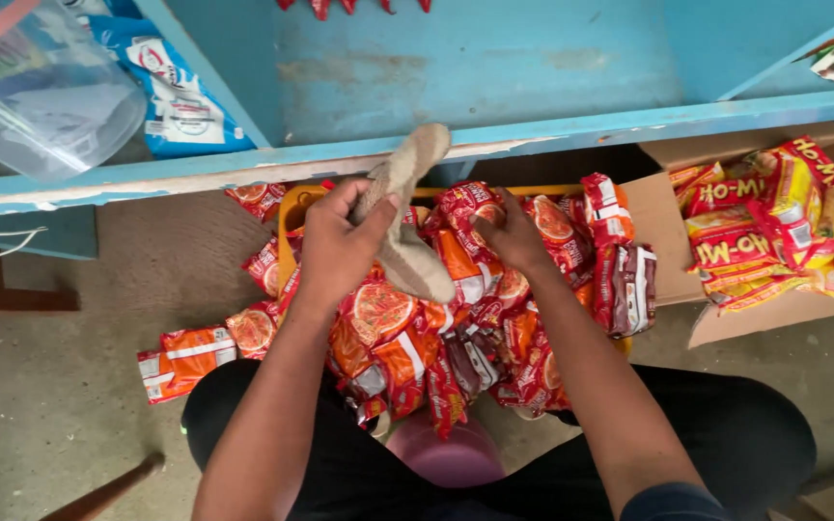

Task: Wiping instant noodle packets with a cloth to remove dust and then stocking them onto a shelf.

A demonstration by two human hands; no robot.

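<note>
left hand (335, 246): clenched on beige cloth (403, 217), held over packet pile (456, 318)
right hand (509, 236): fingertips gripping one red packet (465, 207) at pile top
pile: on yellow tray (291, 207), below blue shelf edge (533, 135)
step, likely: wiping packets
next calls for: firm hold, cloth pressed onto packet

Bare forearms, black trousers (726, 434), and a dark blue sleeve edge (673, 502) near the right elbow.
</note>
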